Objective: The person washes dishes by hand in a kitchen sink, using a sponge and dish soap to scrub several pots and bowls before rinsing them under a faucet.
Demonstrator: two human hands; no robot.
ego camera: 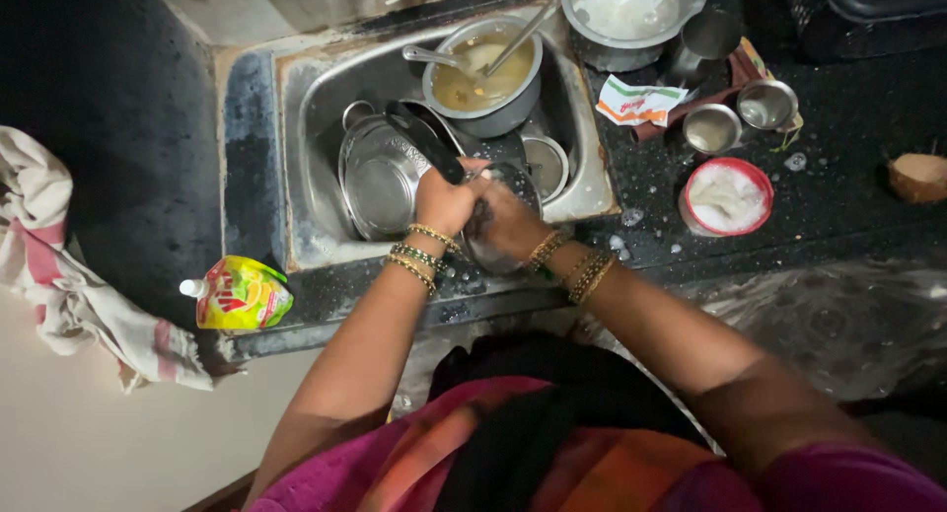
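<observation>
Over the crowded sink [306, 98], both hands, left [446, 201] and right [505, 221], gripped a wet steel vessel [493, 256]; soapy fingers might have let it slip

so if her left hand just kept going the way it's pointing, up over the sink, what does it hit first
Most likely the dark pan handle it already grips, then the steel pot of yellowish liquid at the back of the sink. The left hand points up and slightly right; depth is unclear, so it might pass above the pot.
</observation>
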